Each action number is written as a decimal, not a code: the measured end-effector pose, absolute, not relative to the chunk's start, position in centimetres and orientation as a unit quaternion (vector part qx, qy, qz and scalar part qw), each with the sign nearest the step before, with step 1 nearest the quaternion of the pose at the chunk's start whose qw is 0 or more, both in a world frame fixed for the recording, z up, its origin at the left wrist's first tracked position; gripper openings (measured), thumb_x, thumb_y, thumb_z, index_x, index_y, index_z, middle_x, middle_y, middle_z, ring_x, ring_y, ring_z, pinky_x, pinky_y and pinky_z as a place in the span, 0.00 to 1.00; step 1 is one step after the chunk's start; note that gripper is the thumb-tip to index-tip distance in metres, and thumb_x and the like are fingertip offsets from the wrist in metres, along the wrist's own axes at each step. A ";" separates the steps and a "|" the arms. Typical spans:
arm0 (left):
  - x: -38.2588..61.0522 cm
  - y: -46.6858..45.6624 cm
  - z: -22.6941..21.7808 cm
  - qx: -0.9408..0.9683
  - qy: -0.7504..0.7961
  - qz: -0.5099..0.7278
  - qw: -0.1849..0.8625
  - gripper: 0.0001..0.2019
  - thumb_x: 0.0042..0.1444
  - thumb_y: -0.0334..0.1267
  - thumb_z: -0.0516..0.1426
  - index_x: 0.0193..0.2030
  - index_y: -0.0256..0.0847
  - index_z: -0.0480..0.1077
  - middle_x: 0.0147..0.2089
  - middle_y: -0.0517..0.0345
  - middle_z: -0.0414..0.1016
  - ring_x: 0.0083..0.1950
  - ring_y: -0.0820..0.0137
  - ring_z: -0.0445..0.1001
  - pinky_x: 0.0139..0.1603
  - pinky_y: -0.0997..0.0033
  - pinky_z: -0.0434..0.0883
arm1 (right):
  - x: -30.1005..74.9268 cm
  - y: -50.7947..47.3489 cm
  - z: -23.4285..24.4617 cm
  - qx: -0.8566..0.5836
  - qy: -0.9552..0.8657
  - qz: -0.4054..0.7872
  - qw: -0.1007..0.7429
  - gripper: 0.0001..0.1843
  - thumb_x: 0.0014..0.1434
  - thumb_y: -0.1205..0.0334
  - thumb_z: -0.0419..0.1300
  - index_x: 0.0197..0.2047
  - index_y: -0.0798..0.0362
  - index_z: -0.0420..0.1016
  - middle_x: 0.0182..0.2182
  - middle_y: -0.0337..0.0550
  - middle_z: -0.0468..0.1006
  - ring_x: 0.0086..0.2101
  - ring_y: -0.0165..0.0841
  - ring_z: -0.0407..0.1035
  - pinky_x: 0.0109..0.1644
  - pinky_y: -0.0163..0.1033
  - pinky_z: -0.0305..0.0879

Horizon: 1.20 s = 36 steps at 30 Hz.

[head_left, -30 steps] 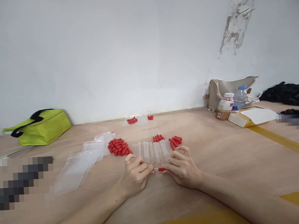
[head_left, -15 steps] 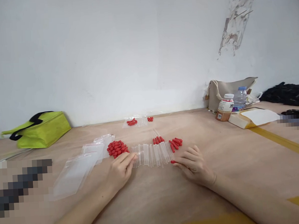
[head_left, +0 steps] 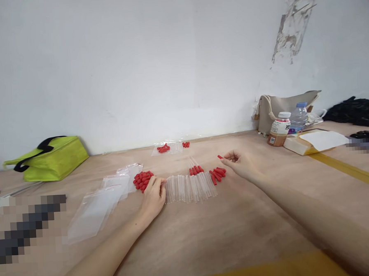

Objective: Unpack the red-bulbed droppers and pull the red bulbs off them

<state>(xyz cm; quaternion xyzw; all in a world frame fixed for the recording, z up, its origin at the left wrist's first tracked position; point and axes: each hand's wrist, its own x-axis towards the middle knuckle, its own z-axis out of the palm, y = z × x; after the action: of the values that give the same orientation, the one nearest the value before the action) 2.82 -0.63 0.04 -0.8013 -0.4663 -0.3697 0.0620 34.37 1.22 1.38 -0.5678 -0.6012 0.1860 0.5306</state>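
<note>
A row of clear plastic tubes [head_left: 190, 188] lies across the middle of the table. My left hand [head_left: 154, 196] rests at the row's left end with its fingers curled against the tubes, next to a heap of red caps [head_left: 142, 179]. My right hand [head_left: 240, 163] is raised past the row's right end and pinches a dropper with a red cap [head_left: 220, 156] between thumb and fingers. Below it lies a small group of capped pieces [head_left: 217, 174]. A few capped droppers [head_left: 195, 168] lie just behind the row.
Clear zip bags [head_left: 97, 204] are spread out to the left. A green bag [head_left: 48, 157] stands against the wall. More bagged red caps [head_left: 168, 147] lie by the wall. A beige bag [head_left: 286, 108], two bottles [head_left: 278, 129] and a box [head_left: 314, 142] stand at the right.
My hands have parted from the near side of the row. The right hand carried the capped dropper up and to the right. The left hand moved to the row's left end.
</note>
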 end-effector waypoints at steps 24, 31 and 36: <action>3.4 -1.9 0.2 -0.830 -0.467 -0.303 0.013 0.16 0.57 0.43 0.49 0.48 0.38 0.67 0.48 0.51 0.69 0.49 0.65 0.68 0.49 0.63 0.68 | 33.2 -0.1 -0.1 -0.565 -0.735 -0.003 0.375 0.09 0.51 0.55 0.56 0.30 0.49 0.74 0.28 0.38 0.75 0.34 0.33 0.65 0.42 0.41 0.52; 2.9 -2.1 0.1 -0.835 -0.467 -0.291 -0.006 0.20 0.55 0.46 0.51 0.52 0.40 0.62 0.51 0.50 0.66 0.51 0.62 0.66 0.50 0.60 0.66 | 33.8 0.6 -0.7 -0.578 -0.679 0.025 0.452 0.10 0.53 0.59 0.52 0.31 0.52 0.73 0.31 0.41 0.75 0.34 0.33 0.66 0.40 0.37 0.58; 1.8 -2.4 0.8 -0.875 -0.424 -0.235 -0.022 0.31 0.48 0.53 0.56 0.57 0.43 0.56 0.56 0.50 0.58 0.56 0.60 0.58 0.55 0.57 0.61 | 33.0 0.6 1.3 -0.639 -0.670 0.066 0.372 0.10 0.52 0.59 0.52 0.32 0.52 0.73 0.31 0.40 0.76 0.32 0.30 0.68 0.37 0.34 0.59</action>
<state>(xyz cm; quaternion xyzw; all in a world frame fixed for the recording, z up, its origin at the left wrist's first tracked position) 1.82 -2.41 0.83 -0.8745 -0.4238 -0.2349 -0.0218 32.98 0.62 1.26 -0.6389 -0.6699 0.0663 0.3723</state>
